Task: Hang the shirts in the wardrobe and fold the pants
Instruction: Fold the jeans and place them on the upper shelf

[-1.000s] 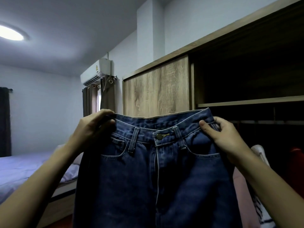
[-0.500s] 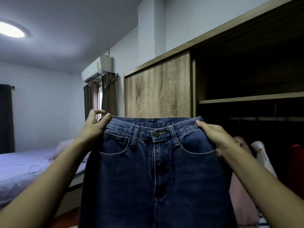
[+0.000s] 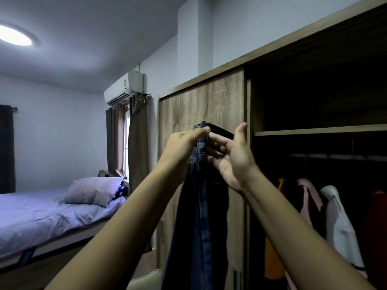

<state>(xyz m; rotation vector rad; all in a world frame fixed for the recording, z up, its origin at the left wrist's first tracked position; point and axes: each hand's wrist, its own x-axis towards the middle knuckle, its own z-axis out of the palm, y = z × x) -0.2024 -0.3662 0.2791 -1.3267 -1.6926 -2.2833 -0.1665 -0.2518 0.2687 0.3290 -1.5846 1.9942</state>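
Okay, wardrobe (image 3: 201,105) first. Its wood door panel is closed, and the section beside it is open and dark, with a shelf (image 3: 314,129) across it. Shirts (image 3: 339,222) hang under that shelf: orange, pink, white, and something red at the frame edge.

Bed (image 3: 41,222) sits well apart from the wardrobe on the door side, with a pillow (image 3: 94,191) at the end nearer the wardrobe.

Jeans (image 3: 196,227) are held up right in front of the wardrobe door. They look doubled lengthwise, waistband on top, legs hanging straight down and out of the bottom of the frame.

Left hand (image 3: 184,143) has a narrow grip, thumb and fingertips pinching the top of the waistband. Right hand (image 3: 234,164), on the open-section side, has a wide grip: thumb up, fingers fairly straight and laid against the fold. It is not clamping anything.

Step looks like the lengthwise fold of the pants. The cross folds are not done.

Risks:
- One small pinch seems to carry all the denim. It is heavy cloth, so it could slide out if the right hand does not close on it.
- With the right hand loose, the back half of the waistband could drop open and the fold would be lost.
- The leg ends are out of view, so I cannot tell whether the seams line up. A skewed start gives a crooked fold.
- Nothing flat is close to the wardrobe, so folding in mid-air invites twisting.
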